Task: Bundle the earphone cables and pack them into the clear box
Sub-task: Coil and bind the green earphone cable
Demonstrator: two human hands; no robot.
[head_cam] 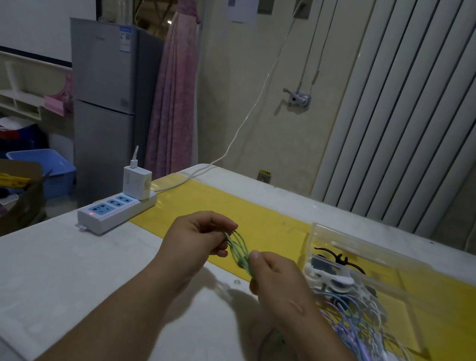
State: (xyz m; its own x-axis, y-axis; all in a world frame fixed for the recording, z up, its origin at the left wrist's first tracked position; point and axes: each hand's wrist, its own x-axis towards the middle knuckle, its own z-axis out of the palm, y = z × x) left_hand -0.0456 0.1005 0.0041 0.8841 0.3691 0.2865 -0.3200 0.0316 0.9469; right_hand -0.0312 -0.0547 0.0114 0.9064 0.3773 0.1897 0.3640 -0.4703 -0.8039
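Near the centre of the frame both hands work a green earphone cable (238, 248) held above the white table (62, 271); the left hand (197, 240) pinches one end of the coiled loops between thumb and fingertips, the other fingers curled in, while the right hand (272, 281) pinches the opposite end, thumb pressed on top of the strands. The loops are stretched taut between the two grips and lie roughly parallel; this looks like the winding or tying-off stage of one bundle.

To the right of centre stands the clear box (373, 256) on a yellow mat (256, 217); it already holds some white and dark pieces, though what they are cannot be told. Spilling from the box toward the lower right is a loose tangle of blue and purple cables (368, 332), not yet bundled. A white power strip (116, 208) sits at left of centre, well apart from the work.

To do this step well, the person should probably keep the loops even and of one length; hold gentle tension without tugging at the earbud joints; wrap the free tail around the middle and tuck it so the coil cannot spring open; then lay it flat in the box, clear of the tangle.
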